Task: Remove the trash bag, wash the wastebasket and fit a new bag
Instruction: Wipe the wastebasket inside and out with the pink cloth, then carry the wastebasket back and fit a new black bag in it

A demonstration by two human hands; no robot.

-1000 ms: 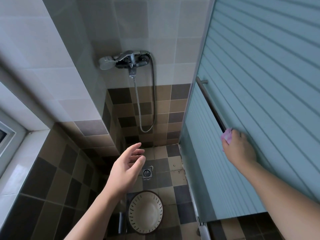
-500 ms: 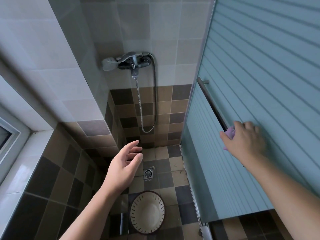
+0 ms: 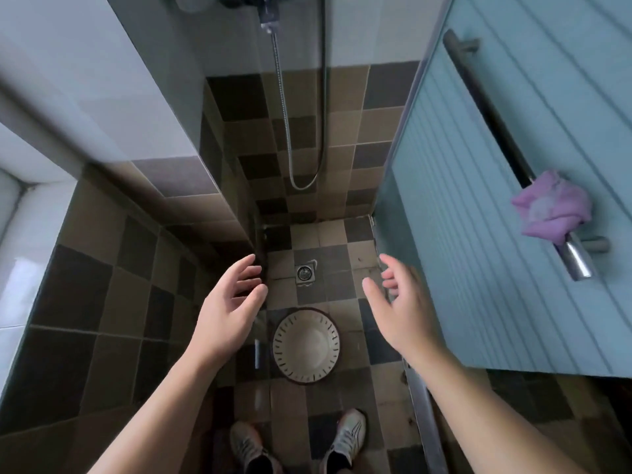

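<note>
Wastebasket stands upright on the tiled shower floor, seen from above, pale inside with dark slots round the rim, no bag visible in it. Floor drain lies beyond it, toward the back wall. Left hand and right hand both hover above the floor, one either side of the wastebasket, fingers relaxed and spread, holding nothing. Purple cloth hangs on the door handle of the shower door, right side. Two shoes at bottom edge.
</note>
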